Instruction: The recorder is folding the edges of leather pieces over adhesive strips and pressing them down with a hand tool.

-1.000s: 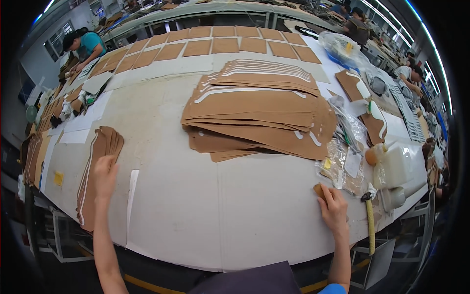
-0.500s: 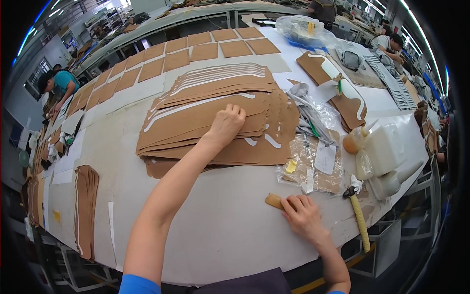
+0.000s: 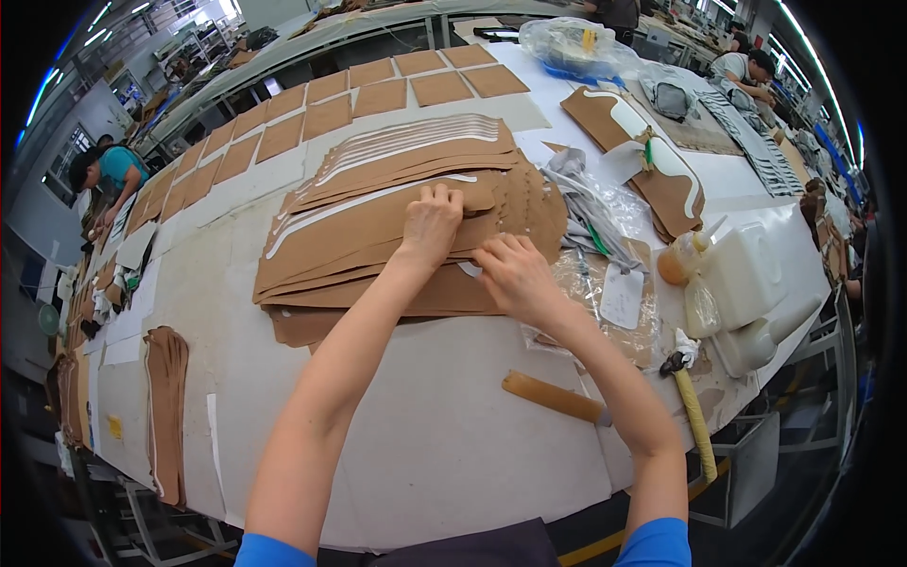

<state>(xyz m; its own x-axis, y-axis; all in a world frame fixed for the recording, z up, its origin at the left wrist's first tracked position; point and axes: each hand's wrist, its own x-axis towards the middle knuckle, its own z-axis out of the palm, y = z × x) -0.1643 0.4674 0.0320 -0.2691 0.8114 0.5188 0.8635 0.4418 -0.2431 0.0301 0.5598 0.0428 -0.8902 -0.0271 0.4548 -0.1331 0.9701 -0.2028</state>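
Reaches past the tan tool (image 3: 551, 397) on the table (image 3: 425, 454) with half-curled right hand (image 3: 515, 271) and, slightly farther, half-curled left hand (image 3: 434, 225), over the brown pile (image 3: 354, 222). Cannot tell of any grip. Faces brown squares (image 3: 381, 98) beyond.

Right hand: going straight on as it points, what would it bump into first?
The right hand would likely meet the left hand first, over the brown pieces, though depth is unclear.
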